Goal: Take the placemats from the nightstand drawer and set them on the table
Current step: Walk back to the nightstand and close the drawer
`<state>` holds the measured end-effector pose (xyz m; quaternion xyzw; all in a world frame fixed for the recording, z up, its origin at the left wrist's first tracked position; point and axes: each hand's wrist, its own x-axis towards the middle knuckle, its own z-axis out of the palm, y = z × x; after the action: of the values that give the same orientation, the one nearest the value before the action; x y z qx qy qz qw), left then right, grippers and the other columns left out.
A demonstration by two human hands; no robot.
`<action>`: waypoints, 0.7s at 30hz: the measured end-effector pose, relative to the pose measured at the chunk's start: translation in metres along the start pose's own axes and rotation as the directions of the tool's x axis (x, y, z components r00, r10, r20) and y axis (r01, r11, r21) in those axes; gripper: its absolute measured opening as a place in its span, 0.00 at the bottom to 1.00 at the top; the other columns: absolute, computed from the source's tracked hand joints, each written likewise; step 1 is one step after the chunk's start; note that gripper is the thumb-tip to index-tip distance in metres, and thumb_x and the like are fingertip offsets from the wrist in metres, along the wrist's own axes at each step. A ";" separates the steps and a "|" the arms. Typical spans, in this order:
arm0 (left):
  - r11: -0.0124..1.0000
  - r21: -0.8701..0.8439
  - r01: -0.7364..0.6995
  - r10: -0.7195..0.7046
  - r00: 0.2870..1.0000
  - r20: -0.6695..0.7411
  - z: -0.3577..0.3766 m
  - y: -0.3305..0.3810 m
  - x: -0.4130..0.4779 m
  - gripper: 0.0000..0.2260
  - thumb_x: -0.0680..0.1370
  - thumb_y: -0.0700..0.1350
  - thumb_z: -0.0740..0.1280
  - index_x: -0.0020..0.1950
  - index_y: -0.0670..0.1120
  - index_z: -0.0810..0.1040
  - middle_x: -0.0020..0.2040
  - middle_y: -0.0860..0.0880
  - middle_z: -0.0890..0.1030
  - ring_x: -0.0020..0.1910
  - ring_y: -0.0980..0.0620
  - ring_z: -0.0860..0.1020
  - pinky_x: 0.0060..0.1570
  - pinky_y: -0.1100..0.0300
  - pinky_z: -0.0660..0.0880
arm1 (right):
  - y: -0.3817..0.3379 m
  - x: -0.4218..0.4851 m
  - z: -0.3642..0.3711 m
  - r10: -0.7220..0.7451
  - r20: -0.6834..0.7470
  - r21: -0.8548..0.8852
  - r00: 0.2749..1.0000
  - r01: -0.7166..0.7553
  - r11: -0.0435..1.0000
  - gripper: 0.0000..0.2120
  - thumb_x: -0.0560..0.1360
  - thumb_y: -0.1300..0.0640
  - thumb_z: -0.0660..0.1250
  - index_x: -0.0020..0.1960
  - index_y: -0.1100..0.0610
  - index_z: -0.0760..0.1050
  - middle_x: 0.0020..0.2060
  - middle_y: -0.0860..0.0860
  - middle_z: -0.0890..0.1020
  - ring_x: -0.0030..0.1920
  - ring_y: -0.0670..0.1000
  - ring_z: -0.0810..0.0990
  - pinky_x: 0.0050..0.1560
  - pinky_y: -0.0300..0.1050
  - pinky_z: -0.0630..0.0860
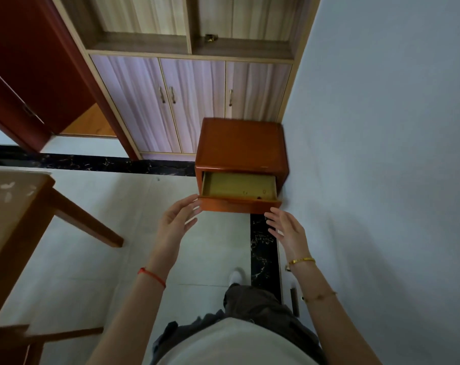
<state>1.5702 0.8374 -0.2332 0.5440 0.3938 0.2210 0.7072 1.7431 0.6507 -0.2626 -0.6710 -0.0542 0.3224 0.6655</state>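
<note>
An orange-brown wooden nightstand (241, 143) stands in the corner against the grey wall. Its top drawer (238, 204) is pulled out and shows a bare yellowish bottom with a few small specks; I see no placemat in it. My left hand (176, 219) is stretched out with relaxed fingers just left of the drawer front. My right hand (286, 230) is stretched out the same way just below the drawer's right corner. Neither hand holds anything. The wooden table (10, 206) at the left edge carries a patterned beige cover.
A cabinet (192, 101) with pale doors stands behind the nightstand. A dark red door (26, 75) hangs open at the upper left. The table's leg (86, 219) slants across the tiled floor. My shoe (236, 276) rests on the floor below the drawer.
</note>
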 end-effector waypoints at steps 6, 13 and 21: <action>0.995 0.028 0.095 -0.093 0.994 -0.064 0.038 0.010 0.074 0.10 0.82 0.46 0.64 0.61 0.50 0.80 0.60 0.47 0.83 0.61 0.50 0.81 0.63 0.52 0.75 | -0.016 0.093 -0.006 0.116 -0.003 -0.041 0.993 -0.116 0.992 0.18 0.82 0.54 0.55 0.65 0.64 0.73 0.58 0.60 0.80 0.60 0.57 0.78 0.66 0.54 0.72; 0.961 0.070 0.267 -0.256 0.957 -0.136 0.047 -0.026 0.138 0.11 0.82 0.45 0.64 0.62 0.46 0.79 0.60 0.45 0.83 0.60 0.46 0.80 0.67 0.46 0.73 | 0.007 0.160 -0.004 0.245 -0.026 -0.049 0.969 -0.246 0.968 0.18 0.82 0.54 0.55 0.66 0.63 0.72 0.60 0.59 0.79 0.60 0.56 0.78 0.65 0.53 0.73; 0.900 0.165 0.404 -0.389 0.914 -0.117 0.047 -0.104 0.236 0.16 0.81 0.43 0.65 0.68 0.41 0.76 0.61 0.43 0.81 0.62 0.44 0.78 0.66 0.49 0.72 | 0.087 0.256 -0.005 0.362 -0.143 0.028 0.921 -0.362 0.932 0.16 0.81 0.56 0.57 0.63 0.63 0.73 0.59 0.61 0.80 0.55 0.55 0.80 0.61 0.50 0.75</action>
<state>1.7358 0.9518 -0.4016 0.5066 0.5437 0.0564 0.6668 1.9164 0.7654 -0.4362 -0.6909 0.1195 0.3898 0.5970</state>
